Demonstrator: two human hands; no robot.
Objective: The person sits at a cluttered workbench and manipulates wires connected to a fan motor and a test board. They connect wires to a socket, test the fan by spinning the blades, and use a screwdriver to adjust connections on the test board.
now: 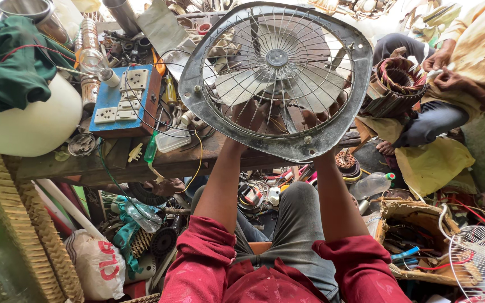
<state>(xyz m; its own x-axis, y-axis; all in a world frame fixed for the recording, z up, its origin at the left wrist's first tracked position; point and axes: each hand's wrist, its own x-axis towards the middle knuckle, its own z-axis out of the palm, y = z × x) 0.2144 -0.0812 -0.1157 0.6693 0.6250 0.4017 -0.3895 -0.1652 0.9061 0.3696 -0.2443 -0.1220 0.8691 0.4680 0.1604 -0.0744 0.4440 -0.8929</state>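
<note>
I hold the fan guard (276,78) from behind, both my left fingers (246,115) and right fingers (318,116) closed on its wires; better I keep it level above the worktop (158,163).

Fan guard (209,98) centre frame: dull grey, rust-speckled. Switchboard (120,101) left: blue, cream sockets. Cloth (7,67) upper left: dark green. Sleeves (209,264) bottom: maroon. Bench (169,163): worn brown wood. Bag (433,165) right: yellow. Motor winding (397,84) upper right: coppery red-brown.

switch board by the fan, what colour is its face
Blue, with white sockets and switches: the switch board, seen in the head view.
</note>
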